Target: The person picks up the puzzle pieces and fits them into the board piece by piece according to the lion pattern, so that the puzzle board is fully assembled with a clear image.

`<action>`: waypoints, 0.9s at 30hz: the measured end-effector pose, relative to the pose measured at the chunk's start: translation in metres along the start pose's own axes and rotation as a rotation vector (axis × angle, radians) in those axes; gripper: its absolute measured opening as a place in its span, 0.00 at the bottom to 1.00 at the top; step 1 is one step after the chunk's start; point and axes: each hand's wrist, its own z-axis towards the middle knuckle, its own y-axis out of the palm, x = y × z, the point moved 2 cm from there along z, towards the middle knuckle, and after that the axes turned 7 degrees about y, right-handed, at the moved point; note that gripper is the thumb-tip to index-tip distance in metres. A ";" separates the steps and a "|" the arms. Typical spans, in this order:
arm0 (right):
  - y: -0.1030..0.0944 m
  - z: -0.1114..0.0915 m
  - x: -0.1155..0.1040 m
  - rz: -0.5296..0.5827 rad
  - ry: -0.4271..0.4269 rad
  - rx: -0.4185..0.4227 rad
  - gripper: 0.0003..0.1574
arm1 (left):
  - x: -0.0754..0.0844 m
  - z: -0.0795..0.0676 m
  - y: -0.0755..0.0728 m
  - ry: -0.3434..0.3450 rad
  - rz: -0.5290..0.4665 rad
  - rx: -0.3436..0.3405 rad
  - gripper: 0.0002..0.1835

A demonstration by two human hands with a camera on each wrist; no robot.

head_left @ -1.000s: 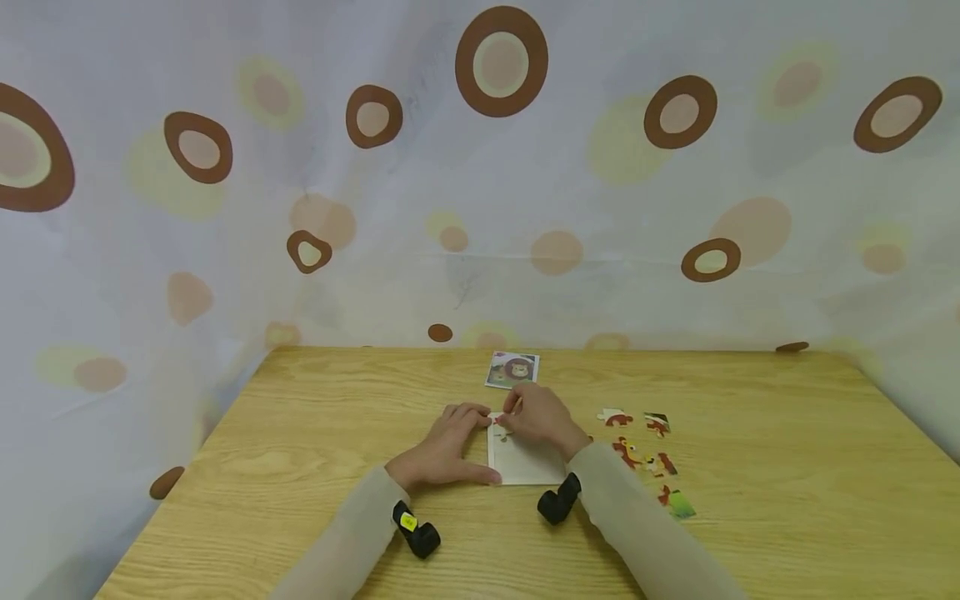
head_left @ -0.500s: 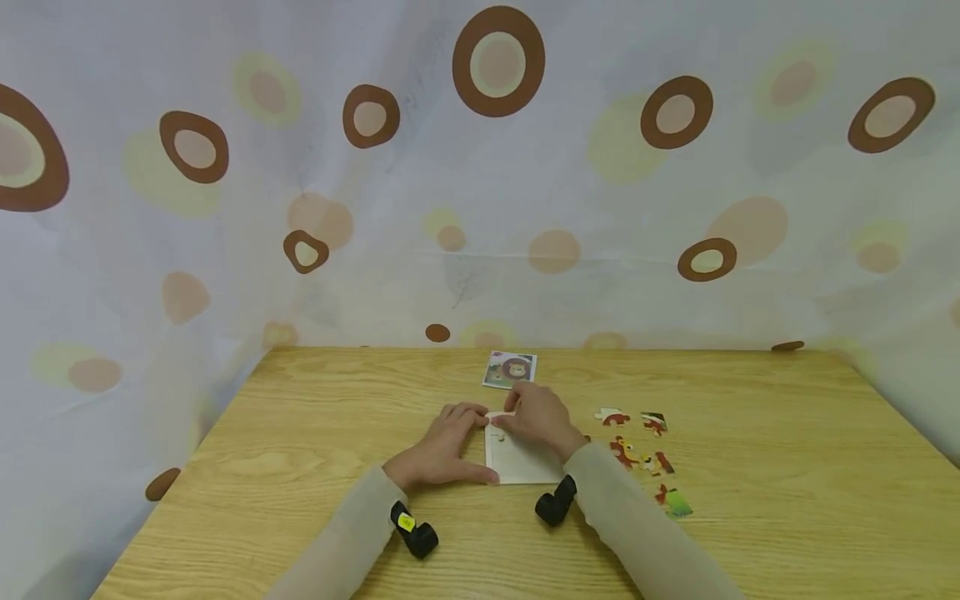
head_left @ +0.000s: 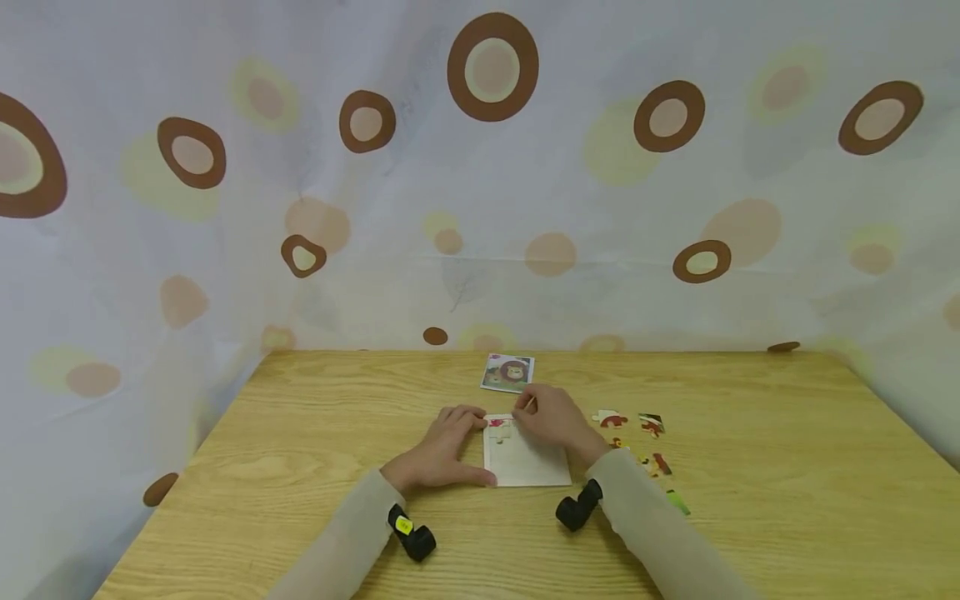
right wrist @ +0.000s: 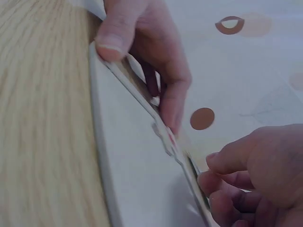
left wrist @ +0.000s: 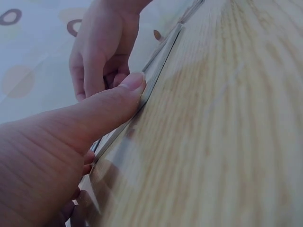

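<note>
A white puzzle board (head_left: 534, 462) lies flat on the table, with one puzzle piece (head_left: 499, 430) in its far left corner. My left hand (head_left: 442, 450) holds the board's left side, its thumb (left wrist: 128, 87) on the near left corner and its fingers by the far left corner. Over the far edge, just right of the piece, is my right hand (head_left: 553, 417). Its fingers are loosely curled and I see nothing between them. In the right wrist view that hand (right wrist: 258, 175) is beside the board's edge, with some fingertips partly hidden.
A lion picture card (head_left: 507, 372) lies behind the board. Several loose puzzle pieces (head_left: 651, 425) are spread to the right, some partly hidden by my right forearm. A patterned cloth (head_left: 555, 308) hangs behind the wooden table (head_left: 337, 400).
My right hand has let go of the puzzle piece and moved right along the board's far edge, uncovering the piece. The left hand stays where it was on the board.
</note>
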 end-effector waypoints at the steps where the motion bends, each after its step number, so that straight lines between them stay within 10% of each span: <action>1: -0.004 -0.001 0.002 0.009 -0.009 -0.005 0.05 | 0.000 0.000 0.000 -0.005 0.002 -0.001 0.41; 16: -0.050 -0.014 0.042 0.164 0.053 -0.129 0.12 | -0.005 0.000 0.002 -0.024 -0.013 -0.010 0.42; 27: -0.084 -0.021 0.068 0.085 -0.038 -0.118 0.11 | -0.005 0.000 0.001 -0.012 -0.024 -0.023 0.37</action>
